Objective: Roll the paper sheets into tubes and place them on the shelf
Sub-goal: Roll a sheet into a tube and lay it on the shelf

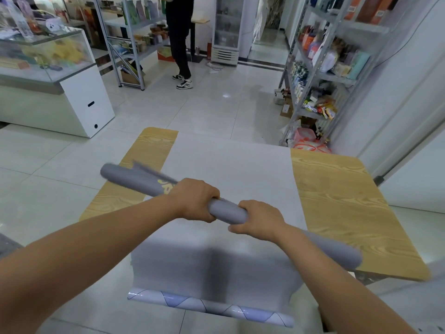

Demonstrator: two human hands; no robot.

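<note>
The rolled paper tube [228, 211] is held in the air above the bench and looks a little blurred. It lies slanted: one end points far and to the left, and the other end is near and to the right, over the near right part of the bench. The left grip [195, 199] is closed around the tube at about its middle, with the fingers curled over it. The right grip [258, 219] is just beside it, nearer and to the right, and is also wrapped around the tube. A short piece of the tube shows between the two. Next to the left grip there is a yellow print [166, 186] on the tube, and towards the far left end a loose edge of paper stands out from the roll.

Under the tube, pale grey paper sheets [228, 165] cover the middle of the bench [337, 201]. Its wood-grain top shows on the left and on the right of them. The sheets hang over the near edge, and there the lowest part curls up and shows a white and blue pattern [209, 307] with thin dark lines.

On the right, by the wall, stands a metal shelf [320, 75] full of packaged goods. On the left is a glass display case [48, 56], and behind it a second metal shelf [125, 44]. Far away, a person in black clothes [179, 44] stands on the tiled floor [204, 104] near a glass-door fridge [226, 27].
</note>
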